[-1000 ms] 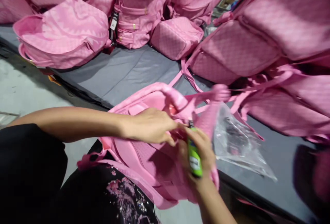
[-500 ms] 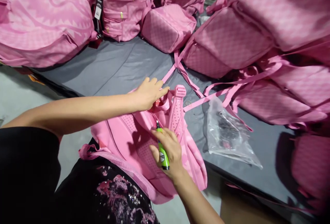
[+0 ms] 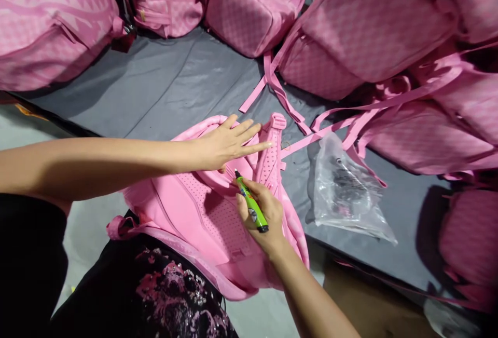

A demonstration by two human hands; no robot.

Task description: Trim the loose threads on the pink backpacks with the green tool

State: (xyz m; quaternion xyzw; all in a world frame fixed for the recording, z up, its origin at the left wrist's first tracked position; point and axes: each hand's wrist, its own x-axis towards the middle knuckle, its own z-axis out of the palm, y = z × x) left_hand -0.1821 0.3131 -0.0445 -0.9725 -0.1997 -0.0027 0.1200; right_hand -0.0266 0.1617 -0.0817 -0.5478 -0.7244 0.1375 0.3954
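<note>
A pink backpack [image 3: 202, 213] leans against my lap and the table edge, its padded back panel and perforated straps facing up. Across its top end lies my left hand [image 3: 229, 143], palm down with fingers spread. My right hand [image 3: 264, 211] is closed around a green pen-shaped tool [image 3: 253, 208] with a narrow dark tip and a black end. That tip points up toward the top of the backpack, just below my left hand. Whether it touches the fabric I cannot tell.
A grey cloth covers the table [image 3: 163, 83]. Several pink backpacks [image 3: 334, 42] line its far side, with loose straps [image 3: 272, 89] trailing toward me. To the right of my backpack lies a clear plastic bag [image 3: 342, 192] with small dark items inside.
My left hand has flattened and spread its fingers over the backpack top, where they were bent before. The green tool has tilted further left at its tip. The view has shifted slightly.
</note>
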